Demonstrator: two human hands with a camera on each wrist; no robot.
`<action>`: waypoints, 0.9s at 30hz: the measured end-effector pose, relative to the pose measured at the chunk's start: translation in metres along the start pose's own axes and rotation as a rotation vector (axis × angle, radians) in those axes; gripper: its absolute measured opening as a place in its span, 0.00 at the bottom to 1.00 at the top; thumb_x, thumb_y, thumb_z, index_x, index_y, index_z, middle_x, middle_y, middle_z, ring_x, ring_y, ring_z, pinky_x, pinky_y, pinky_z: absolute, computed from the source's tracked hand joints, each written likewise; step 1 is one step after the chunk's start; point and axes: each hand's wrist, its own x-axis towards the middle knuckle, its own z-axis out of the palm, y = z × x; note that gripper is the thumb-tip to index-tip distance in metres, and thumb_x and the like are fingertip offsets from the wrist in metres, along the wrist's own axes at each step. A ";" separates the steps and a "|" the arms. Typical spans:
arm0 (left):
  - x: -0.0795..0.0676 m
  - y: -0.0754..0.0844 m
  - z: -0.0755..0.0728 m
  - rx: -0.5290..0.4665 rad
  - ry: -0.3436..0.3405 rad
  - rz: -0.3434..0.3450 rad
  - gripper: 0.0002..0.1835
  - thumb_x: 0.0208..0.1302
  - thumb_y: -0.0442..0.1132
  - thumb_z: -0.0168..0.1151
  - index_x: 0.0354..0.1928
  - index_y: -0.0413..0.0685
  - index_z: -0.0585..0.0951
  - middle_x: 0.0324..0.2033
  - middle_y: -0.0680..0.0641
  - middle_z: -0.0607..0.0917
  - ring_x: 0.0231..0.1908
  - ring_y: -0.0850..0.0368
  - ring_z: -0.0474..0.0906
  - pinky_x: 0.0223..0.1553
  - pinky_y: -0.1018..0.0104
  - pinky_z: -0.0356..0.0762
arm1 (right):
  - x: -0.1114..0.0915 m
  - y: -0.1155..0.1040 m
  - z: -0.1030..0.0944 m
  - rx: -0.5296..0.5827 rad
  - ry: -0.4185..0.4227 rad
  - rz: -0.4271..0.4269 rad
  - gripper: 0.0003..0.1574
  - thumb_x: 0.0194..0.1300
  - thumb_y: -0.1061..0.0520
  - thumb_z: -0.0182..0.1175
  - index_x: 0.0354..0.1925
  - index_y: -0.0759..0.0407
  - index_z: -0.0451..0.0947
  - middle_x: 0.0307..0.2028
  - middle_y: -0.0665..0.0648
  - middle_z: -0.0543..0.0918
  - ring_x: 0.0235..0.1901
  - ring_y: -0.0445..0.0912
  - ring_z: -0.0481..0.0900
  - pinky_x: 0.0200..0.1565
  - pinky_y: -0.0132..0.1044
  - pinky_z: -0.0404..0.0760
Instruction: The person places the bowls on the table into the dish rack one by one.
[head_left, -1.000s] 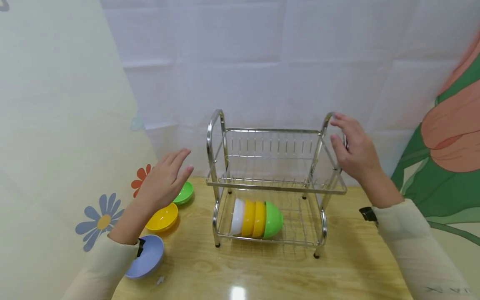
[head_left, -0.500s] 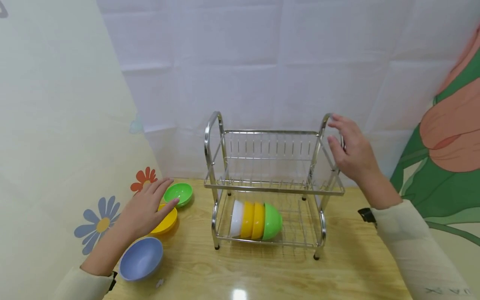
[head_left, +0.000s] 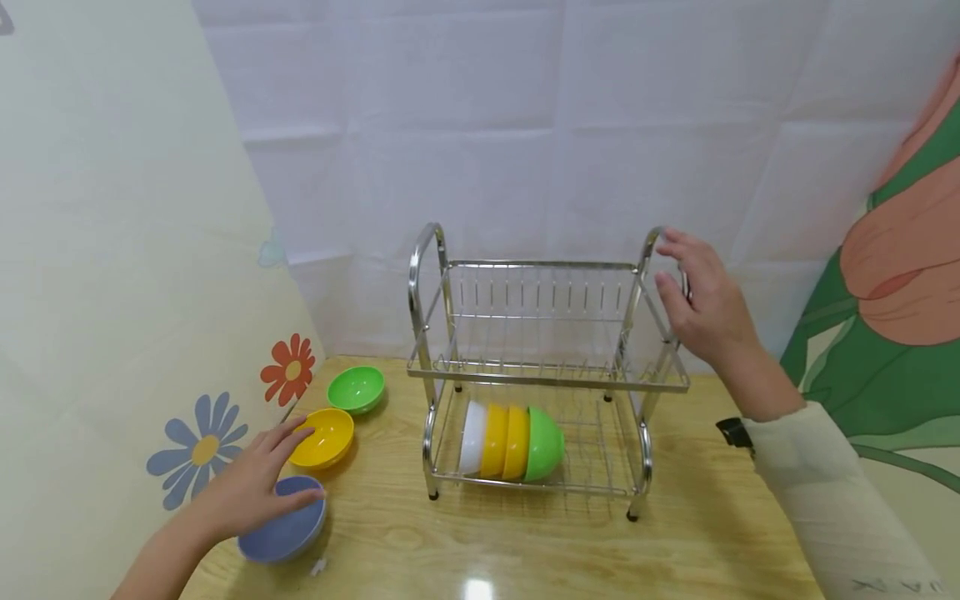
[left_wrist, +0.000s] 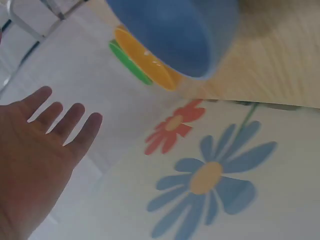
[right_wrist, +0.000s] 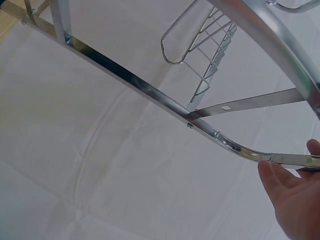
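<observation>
My left hand (head_left: 243,492) hovers over the blue bowl (head_left: 281,537) at the left of the table, fingers spread and nothing in them. In the left wrist view the fingers (left_wrist: 82,132) stand apart from the bowl's side. Just behind sit a yellow bowl (head_left: 322,439) and a small green bowl (head_left: 357,390). My right hand (head_left: 708,304) holds the top of the right side frame of a two-tier metal dish rack (head_left: 551,380). From the right wrist, thumb and fingers show on either side of that bar.
On the rack's lower tier, a white bowl (head_left: 472,439), two yellow bowls (head_left: 504,442) and a green bowl (head_left: 546,443) lie on their sides, nested in a row. A small pale scrap (head_left: 318,567) lies near the blue bowl. A white cloth (head_left: 480,125) hangs behind the rack.
My left hand has come down and toward me, from beside the small green bowl to over the blue bowl. The right hand has stayed on the rack.
</observation>
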 end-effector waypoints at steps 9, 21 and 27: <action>-0.024 -0.031 0.014 -0.049 -0.058 -0.085 0.53 0.51 0.66 0.71 0.71 0.39 0.65 0.70 0.32 0.65 0.64 0.27 0.64 0.54 0.27 0.70 | -0.001 0.000 0.000 0.015 0.013 -0.006 0.25 0.73 0.59 0.53 0.65 0.66 0.70 0.71 0.64 0.67 0.70 0.63 0.64 0.65 0.66 0.67; -0.040 -0.047 0.045 -0.120 -0.215 -0.209 0.69 0.35 0.67 0.80 0.73 0.33 0.59 0.71 0.28 0.60 0.62 0.24 0.64 0.51 0.28 0.75 | -0.001 0.001 0.001 0.017 0.013 -0.002 0.25 0.74 0.58 0.52 0.64 0.68 0.70 0.71 0.64 0.67 0.71 0.63 0.64 0.66 0.66 0.66; -0.043 -0.049 0.056 -0.109 -0.196 -0.202 0.74 0.26 0.67 0.82 0.73 0.32 0.58 0.71 0.28 0.58 0.61 0.24 0.64 0.51 0.27 0.75 | -0.001 -0.001 0.000 0.014 0.011 -0.005 0.24 0.74 0.58 0.52 0.64 0.68 0.70 0.71 0.64 0.67 0.71 0.63 0.64 0.65 0.66 0.66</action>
